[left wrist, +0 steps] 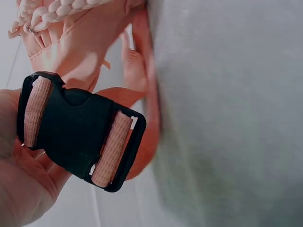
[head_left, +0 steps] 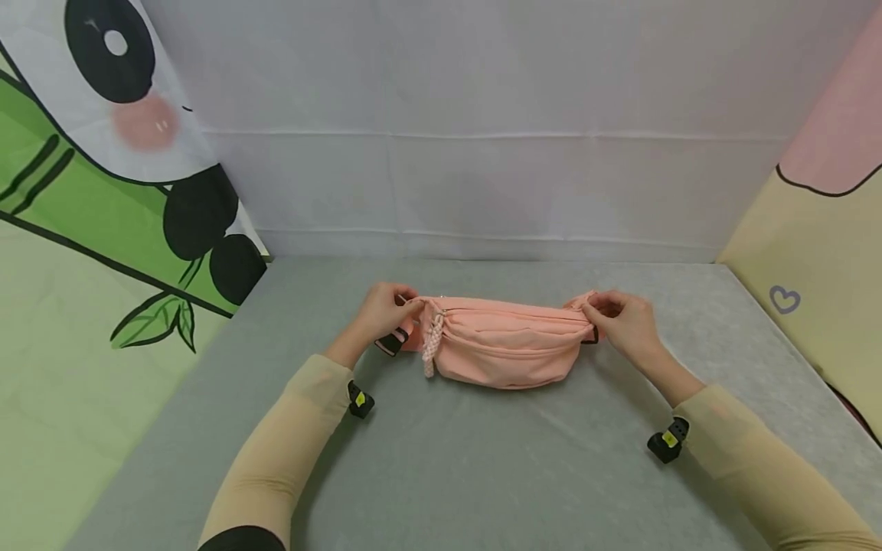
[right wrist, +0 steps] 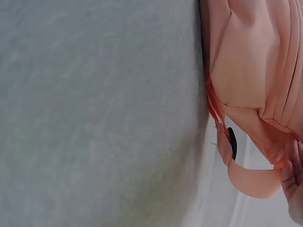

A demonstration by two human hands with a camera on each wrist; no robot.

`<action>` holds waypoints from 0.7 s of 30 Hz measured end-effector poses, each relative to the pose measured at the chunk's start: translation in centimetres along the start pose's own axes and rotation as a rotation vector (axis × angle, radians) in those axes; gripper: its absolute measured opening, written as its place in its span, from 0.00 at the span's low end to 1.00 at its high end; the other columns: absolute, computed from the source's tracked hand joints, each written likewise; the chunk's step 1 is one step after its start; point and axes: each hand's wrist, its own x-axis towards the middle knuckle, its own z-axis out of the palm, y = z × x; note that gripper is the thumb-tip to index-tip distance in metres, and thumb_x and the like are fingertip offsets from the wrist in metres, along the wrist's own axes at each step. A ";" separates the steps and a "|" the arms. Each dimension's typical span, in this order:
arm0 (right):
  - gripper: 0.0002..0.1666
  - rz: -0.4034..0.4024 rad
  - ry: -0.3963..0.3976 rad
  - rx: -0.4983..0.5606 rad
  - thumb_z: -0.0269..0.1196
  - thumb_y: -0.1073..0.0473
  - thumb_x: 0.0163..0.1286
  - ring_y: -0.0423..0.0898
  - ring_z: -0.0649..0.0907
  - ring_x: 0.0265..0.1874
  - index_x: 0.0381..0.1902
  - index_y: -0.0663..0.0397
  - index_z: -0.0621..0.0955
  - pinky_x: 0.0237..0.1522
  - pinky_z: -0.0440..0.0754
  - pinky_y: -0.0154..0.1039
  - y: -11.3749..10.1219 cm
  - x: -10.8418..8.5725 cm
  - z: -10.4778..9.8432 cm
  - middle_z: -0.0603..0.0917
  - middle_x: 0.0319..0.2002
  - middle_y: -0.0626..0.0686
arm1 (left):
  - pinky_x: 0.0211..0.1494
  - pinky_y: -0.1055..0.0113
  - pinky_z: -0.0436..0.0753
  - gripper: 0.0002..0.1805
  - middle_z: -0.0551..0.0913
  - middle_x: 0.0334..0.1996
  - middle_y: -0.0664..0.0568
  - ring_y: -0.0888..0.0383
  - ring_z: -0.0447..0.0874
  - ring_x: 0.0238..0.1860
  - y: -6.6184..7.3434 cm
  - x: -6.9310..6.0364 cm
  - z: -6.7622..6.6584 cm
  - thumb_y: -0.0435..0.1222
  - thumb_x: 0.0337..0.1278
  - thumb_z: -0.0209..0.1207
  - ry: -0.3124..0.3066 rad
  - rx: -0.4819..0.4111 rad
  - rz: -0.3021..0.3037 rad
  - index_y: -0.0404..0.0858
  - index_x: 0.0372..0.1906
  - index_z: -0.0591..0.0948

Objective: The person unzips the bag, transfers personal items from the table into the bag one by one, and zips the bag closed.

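Observation:
A pink waist bag lies across the grey table, its curved front with zipped seams facing the person. The left hand pinches the bag's left end between thumb and fingers. Beside that hand hangs a black side-release buckle, fastened, with pink webbing through both ends. A braided cord dangles from the zip on the left. At the opposite end, the right hand pinches the upper right corner. Below its fingers, the right wrist view shows a looped pink strap and a small black strap adjuster.
Grey cloth covers the table. A pale curtain stands along the back edge. A cartoon-printed cloth hangs at left, a yellow and pink one at right. Small black devices sit on both wrists.

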 end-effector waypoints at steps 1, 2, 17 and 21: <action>0.11 0.015 -0.010 0.004 0.66 0.61 0.66 0.42 0.80 0.30 0.40 0.65 0.85 0.28 0.74 0.25 0.1 0.0 0.1 0.86 0.34 0.60 | 0.19 0.60 0.81 0.14 0.82 0.35 0.41 0.53 0.80 0.16 -0.2 -0.1 0.0 0.39 0.67 0.59 -0.006 -0.010 -0.003 0.32 0.46 0.83; 0.11 0.029 -0.020 0.009 0.66 0.60 0.67 0.43 0.80 0.31 0.40 0.65 0.85 0.28 0.74 0.26 0.1 0.1 0.3 0.86 0.35 0.61 | 0.20 0.61 0.81 0.13 0.83 0.35 0.41 0.54 0.80 0.17 -0.3 -0.3 0.0 0.39 0.67 0.59 -0.008 0.002 0.003 0.32 0.46 0.83; 0.21 0.078 -0.069 0.096 0.64 0.48 0.69 0.37 0.79 0.33 0.45 0.61 0.84 0.32 0.75 0.29 -0.2 0.2 -0.7 0.85 0.40 0.60 | 0.36 0.59 0.79 0.12 0.84 0.36 0.46 0.51 0.81 0.36 -1.1 -0.4 -0.4 0.40 0.64 0.62 0.028 0.069 0.120 0.35 0.42 0.85; 0.20 0.051 -0.057 0.107 0.63 0.48 0.69 0.34 0.79 0.33 0.44 0.61 0.85 0.34 0.74 0.29 -0.2 -0.1 -1.2 0.85 0.39 0.58 | 0.39 0.57 0.79 0.12 0.84 0.36 0.49 0.52 0.80 0.39 -1.4 -0.7 -0.5 0.43 0.62 0.64 0.020 0.059 0.129 0.38 0.41 0.86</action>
